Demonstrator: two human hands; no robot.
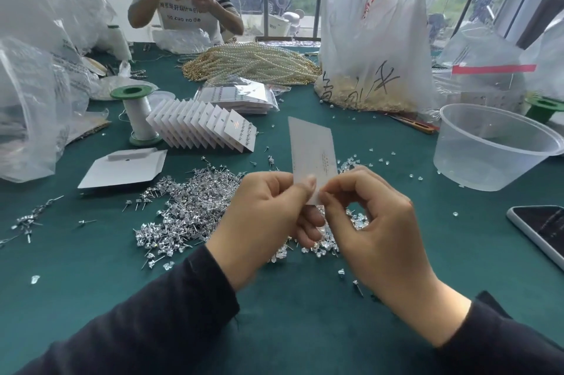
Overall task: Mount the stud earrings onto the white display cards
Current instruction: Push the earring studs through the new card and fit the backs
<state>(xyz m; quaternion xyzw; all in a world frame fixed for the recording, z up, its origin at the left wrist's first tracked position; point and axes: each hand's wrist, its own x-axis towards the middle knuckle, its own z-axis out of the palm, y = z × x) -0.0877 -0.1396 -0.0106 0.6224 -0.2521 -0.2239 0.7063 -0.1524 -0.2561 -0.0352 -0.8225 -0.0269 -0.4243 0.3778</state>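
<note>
The green-covered bench [91, 268] carries a heap of stud earrings [189, 206], a leaning row of display cards [201, 127], a thread spool [139, 115], a clear plastic tub [488, 167] and a phone [543, 231].

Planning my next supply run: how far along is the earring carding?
Done: a fanned row of filled cards stands ready, with more bagged cards behind. In hand: the left hand and right hand pinch one white card at its lower end. To do: a big pile of loose studs and a stack of blank cards.
</note>
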